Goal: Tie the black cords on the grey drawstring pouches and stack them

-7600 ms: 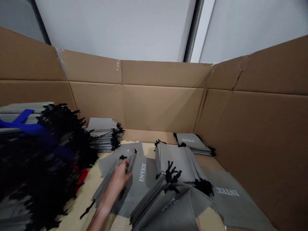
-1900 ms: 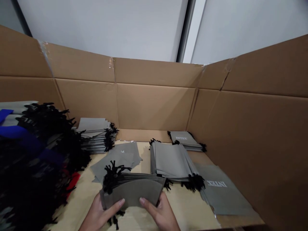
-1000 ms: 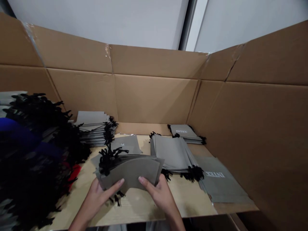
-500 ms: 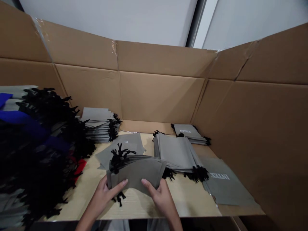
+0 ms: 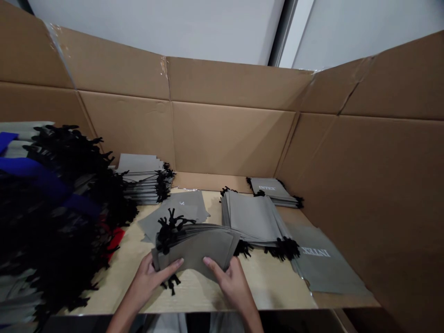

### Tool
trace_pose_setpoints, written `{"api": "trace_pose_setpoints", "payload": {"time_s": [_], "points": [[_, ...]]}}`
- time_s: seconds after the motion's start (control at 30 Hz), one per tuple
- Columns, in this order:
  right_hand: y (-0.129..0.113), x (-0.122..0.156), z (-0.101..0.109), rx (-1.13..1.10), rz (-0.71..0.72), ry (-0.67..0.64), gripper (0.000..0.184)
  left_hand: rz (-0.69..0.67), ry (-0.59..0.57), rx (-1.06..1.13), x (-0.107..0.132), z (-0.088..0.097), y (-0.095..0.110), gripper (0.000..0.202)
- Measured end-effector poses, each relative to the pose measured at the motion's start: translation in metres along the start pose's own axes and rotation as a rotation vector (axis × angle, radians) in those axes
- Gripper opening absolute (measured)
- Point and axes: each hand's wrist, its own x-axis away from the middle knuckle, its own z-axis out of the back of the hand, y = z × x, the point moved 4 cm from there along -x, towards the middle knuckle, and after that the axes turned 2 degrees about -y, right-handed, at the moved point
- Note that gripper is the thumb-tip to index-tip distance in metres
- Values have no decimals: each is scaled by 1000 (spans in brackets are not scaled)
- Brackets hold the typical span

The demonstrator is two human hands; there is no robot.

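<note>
L hand (image 5: 149, 280) & R hand (image 5: 232, 282) gripping fanned bundle of grey drawstring bags (image 5: 194, 249) between fingers & thumbs, over wood board (image 5: 270, 286). Counting 3 stacks (image 5: 251, 217) ahead, 1 flat INTEX bag (image 5: 324, 259) at R, big black-corded heap (image 5: 58, 203) at L.

Both the left hand (image 5: 149, 282) and the right hand (image 5: 232, 286) are now gripping a curved bundle of grey fabric drawstring bags with black cords (image 5: 194, 247), where one hand was pressing loose bags earlier. The squared grey bag stack (image 5: 253, 217) just beyond the right fingers (image 5: 211, 263) is no longer carrying fanned bags.

Packing station: cardboard box (image 5: 225, 138), drawstring bags (image 5: 255, 217)
</note>
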Motion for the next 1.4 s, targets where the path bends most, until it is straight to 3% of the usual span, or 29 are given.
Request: {"api": "trace_pose_setpoints", "payload": {"time_s": [0.2,0.5,0.63,0.8,0.93,1.23,1.4], "points": [[-5,-1,-3,-135,5,-81,59,-21,-11,-9,1,1,3,57],[11,-1,-1,-72,-68,19,74,-84,-64,-80,0,7,10,50],[4,-1,-3,-209,6,-47,77,-113,-81,-110,-2,7,16,47],[7,-1,1,-142,-57,21,75,-106,-84,-55,0,6,22,57],[6,-1,2,-196,-13,17,74,-75,-142,-5,1,6,18,53],[0,0,6,-117,-43,13,75,-34,-98,54,-3,6,14,64],[2,-1,3,-225,-16,2,73,-8,-77,112,1,3,20,75]]}}
